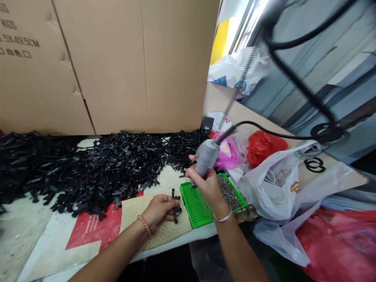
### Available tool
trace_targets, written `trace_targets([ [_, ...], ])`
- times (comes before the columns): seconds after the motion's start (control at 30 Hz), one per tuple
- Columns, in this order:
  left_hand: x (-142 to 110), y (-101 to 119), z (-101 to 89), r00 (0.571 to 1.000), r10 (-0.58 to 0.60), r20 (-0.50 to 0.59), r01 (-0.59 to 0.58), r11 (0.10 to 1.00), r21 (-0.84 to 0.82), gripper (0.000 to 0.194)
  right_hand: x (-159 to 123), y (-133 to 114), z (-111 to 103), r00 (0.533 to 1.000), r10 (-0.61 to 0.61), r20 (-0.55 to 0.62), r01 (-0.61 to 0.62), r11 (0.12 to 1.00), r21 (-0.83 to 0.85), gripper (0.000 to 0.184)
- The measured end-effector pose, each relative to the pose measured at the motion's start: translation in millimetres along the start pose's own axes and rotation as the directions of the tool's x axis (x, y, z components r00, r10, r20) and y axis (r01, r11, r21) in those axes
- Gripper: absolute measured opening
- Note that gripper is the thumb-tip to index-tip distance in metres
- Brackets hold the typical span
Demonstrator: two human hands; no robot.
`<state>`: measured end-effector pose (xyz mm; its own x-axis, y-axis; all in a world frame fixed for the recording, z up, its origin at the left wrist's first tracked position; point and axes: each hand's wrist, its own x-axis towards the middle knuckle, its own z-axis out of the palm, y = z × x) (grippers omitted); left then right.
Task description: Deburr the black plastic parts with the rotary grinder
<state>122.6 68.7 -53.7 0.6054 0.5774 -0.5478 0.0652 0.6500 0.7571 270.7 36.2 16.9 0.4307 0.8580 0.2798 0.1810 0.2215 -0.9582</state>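
Note:
My right hand is closed round a grey electric screwdriver, held upright with its tip down on the green tray. A black cable runs from its top up to the right. My left hand is closed on a small black plastic part, which rests on a beige mat just left of the tray. The tray's right side holds several small metal screws. A large heap of black plastic parts spreads over the table behind both hands.
A tall cardboard box stands behind the heap. To the right lie white, red and pink plastic bags. A red and white sheet lies under the mat. The table's front edge is near my forearms.

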Motion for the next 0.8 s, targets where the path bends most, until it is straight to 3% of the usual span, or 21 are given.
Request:
trace_targets([
  [0.1,1.0,-0.8,-1.8,0.999,-0.029,0.023,0.028,0.999,0.043,0.026,-26.9,-7.6,-33.3,0.999,0.042,-0.006,-0.042,0.999,0.021,0.027],
  [0.23,0.8,0.5,-2.4,0.998,-0.05,0.024,0.048,0.996,0.077,0.026,-53.9,13.9,-54.5,0.991,0.094,-0.095,-0.092,0.995,0.028,0.032],
  [0.4,1.0,-0.4,-2.7,0.998,-0.051,0.022,0.049,0.994,0.097,0.029,-66.7,50.1,-50.6,0.962,0.097,-0.255,-0.051,0.983,0.179,0.023],
  [0.8,0.3,-0.7,-3.3,0.999,-0.043,0.023,0.041,0.995,0.094,0.032,-71.0,64.4,-46.3,0.962,0.103,-0.252,-0.049,0.975,0.215,0.023],
])
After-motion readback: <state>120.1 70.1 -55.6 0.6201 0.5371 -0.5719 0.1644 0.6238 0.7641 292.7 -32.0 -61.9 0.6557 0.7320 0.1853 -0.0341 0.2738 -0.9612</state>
